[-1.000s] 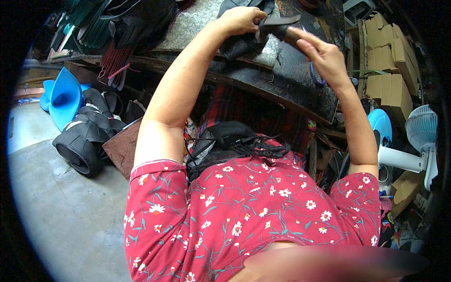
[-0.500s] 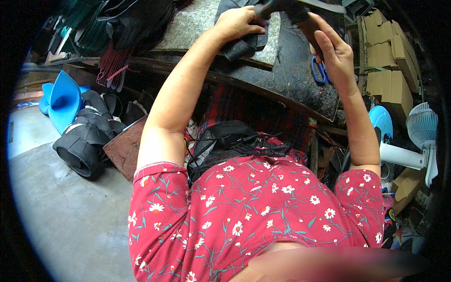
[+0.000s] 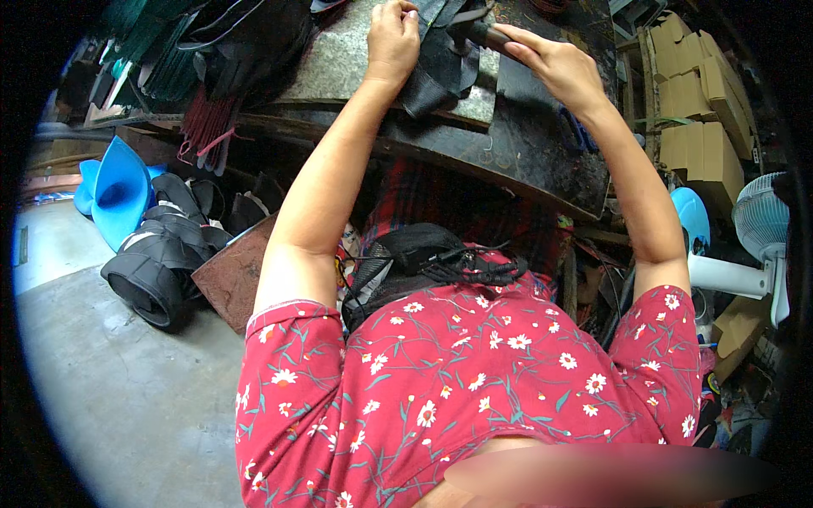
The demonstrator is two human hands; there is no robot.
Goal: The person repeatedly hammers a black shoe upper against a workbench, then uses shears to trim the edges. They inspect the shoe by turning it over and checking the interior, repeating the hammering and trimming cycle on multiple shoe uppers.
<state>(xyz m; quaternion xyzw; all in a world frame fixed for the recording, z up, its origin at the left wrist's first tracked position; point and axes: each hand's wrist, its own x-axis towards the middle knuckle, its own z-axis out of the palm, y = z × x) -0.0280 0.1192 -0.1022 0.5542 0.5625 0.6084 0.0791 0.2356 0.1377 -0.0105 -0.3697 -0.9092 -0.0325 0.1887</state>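
A: Where are the hands?

B: Both are up at the slab (image 3: 339, 63), a grey stone block at the top of the view. The left hand (image 3: 391, 38) lies on the slab's right part, fingers curled down, pressing on a strap (image 3: 440, 63), a piece of black material that hangs over the slab's near edge.

A: And the right hand?

B: The right hand (image 3: 555, 68) is just right of the slab, closed around a dark handle (image 3: 478, 32). The handle points left, toward the strap. What kind of tool it is, I cannot tell; its head is hidden among the black pieces.

A: So the strap is where exactly?

B: On the slab's right end, under the left hand's fingers, between the two hands.

A: What lies around the slab?

B: The slab rests on a dark bench (image 3: 525, 144). Right of the slab, past the right hand, are stacked boxes (image 3: 690, 102). Below those stands a white fan (image 3: 758, 245). Left of and below the slab, a blue funnel (image 3: 118, 199) stands on the floor beside a pile of black rubber (image 3: 157, 271). Above-left of the slab there are more dark straps and green strips (image 3: 161, 51).
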